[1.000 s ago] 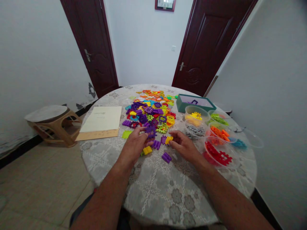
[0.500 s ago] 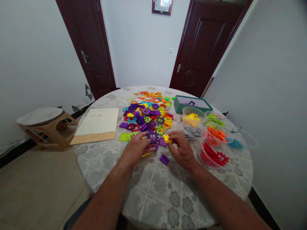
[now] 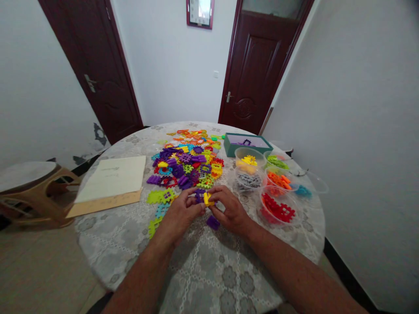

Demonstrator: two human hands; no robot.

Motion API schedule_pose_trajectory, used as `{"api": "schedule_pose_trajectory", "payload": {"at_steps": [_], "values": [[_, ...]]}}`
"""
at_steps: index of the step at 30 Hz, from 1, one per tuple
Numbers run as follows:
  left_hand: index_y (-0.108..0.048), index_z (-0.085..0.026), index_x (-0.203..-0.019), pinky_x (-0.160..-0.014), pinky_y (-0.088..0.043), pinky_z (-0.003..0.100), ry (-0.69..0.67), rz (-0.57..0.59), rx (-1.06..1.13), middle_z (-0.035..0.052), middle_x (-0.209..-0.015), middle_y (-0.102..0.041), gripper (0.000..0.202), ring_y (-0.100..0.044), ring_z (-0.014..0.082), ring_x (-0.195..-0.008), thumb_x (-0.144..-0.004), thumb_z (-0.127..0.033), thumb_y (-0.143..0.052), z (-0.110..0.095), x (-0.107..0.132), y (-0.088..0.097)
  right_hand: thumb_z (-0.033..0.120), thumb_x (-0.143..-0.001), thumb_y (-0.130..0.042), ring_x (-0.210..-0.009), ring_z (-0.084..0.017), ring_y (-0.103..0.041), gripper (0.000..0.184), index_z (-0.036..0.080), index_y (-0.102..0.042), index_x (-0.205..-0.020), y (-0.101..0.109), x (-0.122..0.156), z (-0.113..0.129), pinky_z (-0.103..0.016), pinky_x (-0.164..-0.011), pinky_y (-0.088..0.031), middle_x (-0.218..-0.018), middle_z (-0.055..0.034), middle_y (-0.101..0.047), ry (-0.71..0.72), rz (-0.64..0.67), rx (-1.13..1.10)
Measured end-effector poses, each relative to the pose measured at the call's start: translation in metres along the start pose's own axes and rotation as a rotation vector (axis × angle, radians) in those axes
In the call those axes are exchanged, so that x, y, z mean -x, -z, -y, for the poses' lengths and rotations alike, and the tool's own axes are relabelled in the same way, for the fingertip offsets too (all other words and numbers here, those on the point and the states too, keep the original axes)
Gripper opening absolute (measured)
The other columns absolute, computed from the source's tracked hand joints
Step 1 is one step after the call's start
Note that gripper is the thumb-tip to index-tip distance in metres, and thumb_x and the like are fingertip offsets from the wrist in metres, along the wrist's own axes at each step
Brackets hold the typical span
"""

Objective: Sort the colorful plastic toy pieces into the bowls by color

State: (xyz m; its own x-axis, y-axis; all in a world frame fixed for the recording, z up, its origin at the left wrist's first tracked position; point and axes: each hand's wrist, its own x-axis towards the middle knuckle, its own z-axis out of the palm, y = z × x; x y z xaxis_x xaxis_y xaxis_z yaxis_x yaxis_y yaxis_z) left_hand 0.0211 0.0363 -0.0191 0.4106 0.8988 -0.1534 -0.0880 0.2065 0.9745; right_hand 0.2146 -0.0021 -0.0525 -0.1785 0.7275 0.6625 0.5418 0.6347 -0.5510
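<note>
Left hand and right hand are close together just off the table, fingers curled in, pinching rather than open. Left fingertips are on a purple lattice piece; right fingers are on a yellow block piece. Both look held, though the fingers hide part of each grip. The two pieces sit right beside each other, maybe touching; can't tell from this view whether they're interlocked. Step in hand reads as fitting the yellow piece to the purple one. Next move calls for lining up the slots and pressing the two together, with both grips kept firm. Loose purple block lies on the cloth just below the hands. Green and blue grid pieces lie just left of the left hand, beside the big mixed pile of plastic pieces. To the right: clear tubs of sorted pieces, with red, orange, yellow and grey, plus a teal box further back. All of it is on a round table with a patterned cloth. Cream paper sheet lies on a tan envelope at left.
</note>
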Motion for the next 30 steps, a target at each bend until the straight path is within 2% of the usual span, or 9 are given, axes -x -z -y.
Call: {"api": "schedule_pose_trajectory", "payload": {"at_steps": [6, 9, 12, 15, 20, 23, 26, 30], "values": [[-0.061, -0.019, -0.129, -0.088, -0.058, 0.035, -0.084, -0.016, -0.052, 0.0115, -0.117, -0.078, 0.056, -0.075, 0.0227, -0.103, -0.076, -0.022, -0.076, 0.003, -0.001, -0.001, 0.019, -0.096, -0.068, -0.124, -0.025, -0.064, 0.021, 0.028, -0.066, -0.116, 0.003, 0.001, 0.003, -0.046, -0.108, -0.052, -0.129, -0.0112, -0.065, -0.017, 0.015, -0.005], [-0.061, -0.020, -0.128, -0.092, -0.058, 0.035, -0.102, -0.030, -0.093, 0.0097, -0.116, -0.079, 0.055, -0.075, 0.0221, -0.105, -0.074, -0.016, -0.071, 0.003, -0.001, -0.002, 0.020, -0.096, -0.069, -0.131, -0.027, -0.062, 0.018, 0.026, -0.067, -0.112, 0.003, 0.002, 0.001, -0.047, -0.109, -0.051, -0.137, -0.0131, -0.064, -0.050, -0.012, -0.004], [-0.061, -0.020, -0.129, -0.090, -0.059, 0.036, -0.097, -0.029, -0.115, 0.0092, -0.113, -0.079, 0.053, -0.076, 0.0227, -0.102, -0.076, -0.018, -0.070, 0.004, -0.002, -0.002, 0.020, -0.096, -0.069, -0.131, -0.026, -0.063, 0.014, 0.025, -0.066, -0.108, 0.002, 0.002, 0.000, -0.047, -0.110, -0.050, -0.138, -0.0134, -0.065, -0.060, -0.014, -0.006], [-0.061, -0.019, -0.130, -0.087, -0.060, 0.036, -0.098, -0.024, -0.123, 0.0095, -0.112, -0.079, 0.052, -0.076, 0.0237, -0.100, -0.080, -0.022, -0.070, 0.005, -0.003, -0.002, 0.020, -0.094, -0.070, -0.121, -0.025, -0.067, 0.019, 0.026, -0.066, -0.112, 0.000, 0.001, -0.002, -0.043, -0.102, -0.055, -0.130, -0.0118, -0.069, -0.065, -0.025, -0.024], [-0.061, -0.020, -0.130, -0.086, -0.063, 0.037, -0.112, -0.051, -0.061, 0.0099, -0.114, -0.079, 0.049, -0.077, 0.0240, -0.099, -0.082, -0.025, -0.072, 0.001, -0.003, 0.003, 0.017, -0.093, -0.067, -0.118, -0.024, -0.066, 0.035, 0.027, -0.065, -0.126, 0.005, -0.006, 0.003, -0.034, -0.085, -0.060, -0.132, -0.0120, -0.066, -0.083, -0.068, -0.050], [-0.062, -0.020, -0.128, -0.086, -0.065, 0.037, -0.083, -0.094, 0.014, 0.0102, -0.113, -0.078, 0.048, -0.078, 0.0222, -0.095, -0.083, -0.025, -0.075, -0.005, -0.003, 0.010, 0.014, -0.093, -0.063, -0.119, -0.023, -0.065, 0.037, 0.027, -0.066, -0.127, 0.021, -0.013, 0.012, -0.034, -0.086, -0.060, -0.134, -0.0118, -0.066, -0.129, -0.080, 0.013], [-0.061, -0.021, -0.127, -0.077, -0.067, 0.034, -0.043, -0.147, 0.029, 0.0097, -0.113, -0.078, 0.046, -0.078, 0.0198, -0.088, -0.084, -0.022, -0.077, -0.010, -0.005, 0.017, 0.011, -0.091, -0.060, -0.106, -0.021, -0.068, 0.037, 0.026, -0.068, -0.124, 0.049, -0.024, 0.016, -0.035, -0.085, -0.058, -0.134, -0.0105, -0.067, -0.189, -0.033, 0.129], [-0.059, -0.023, -0.131, -0.067, -0.066, 0.031, 0.023, -0.147, -0.015, 0.0091, -0.110, -0.077, 0.040, -0.078, 0.0188, -0.081, -0.092, -0.022, -0.068, -0.010, -0.006, 0.021, 0.012, -0.088, -0.059, -0.092, -0.020, -0.069, 0.036, 0.023, -0.071, -0.120, 0.097, -0.047, -0.002, -0.036, -0.084, -0.056, -0.127, -0.0099, -0.073, -0.299, 0.017, 0.336]]}}
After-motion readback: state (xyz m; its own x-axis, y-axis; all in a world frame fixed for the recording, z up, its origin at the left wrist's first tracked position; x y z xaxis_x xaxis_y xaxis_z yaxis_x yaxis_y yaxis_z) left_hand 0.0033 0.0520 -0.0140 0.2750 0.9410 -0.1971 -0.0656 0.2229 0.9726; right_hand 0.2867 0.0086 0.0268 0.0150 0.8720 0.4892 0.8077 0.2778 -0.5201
